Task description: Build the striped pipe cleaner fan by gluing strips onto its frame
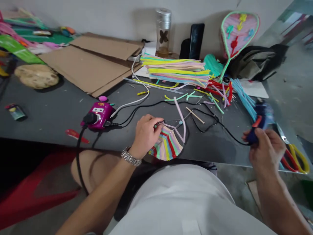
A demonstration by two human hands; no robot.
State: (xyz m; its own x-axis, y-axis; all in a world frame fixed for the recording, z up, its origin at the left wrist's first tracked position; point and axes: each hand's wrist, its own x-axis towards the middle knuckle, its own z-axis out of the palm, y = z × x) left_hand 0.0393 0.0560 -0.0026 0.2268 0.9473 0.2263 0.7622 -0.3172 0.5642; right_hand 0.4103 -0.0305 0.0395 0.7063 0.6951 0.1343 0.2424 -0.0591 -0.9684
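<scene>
My left hand (pixel 148 132) pinches the upper left edge of a small fan-shaped piece of striped pipe cleaners (pixel 167 145) at the front of the table. A loose lilac pipe cleaner (pixel 180 114) stands up from its right side. Out to the right, my right hand (pixel 266 147) is closed around a dark blue hot glue gun (pixel 260 122), blurred by motion. Its black cord (pixel 230 133) runs left over the table. Between the hands lies a thin wooden stick (pixel 195 115).
A purple power adapter (pixel 100 114) stands left, a red utility knife (pixel 77 135) before it. Behind lie bundled pipe cleaners (pixel 176 70), cardboard sheets (pixel 90 65), a bottle (pixel 163 32), a phone (pixel 197 40) and a pink pipe-cleaner fan (pixel 238 32). Scissors (pixel 294 158) lie at the right edge.
</scene>
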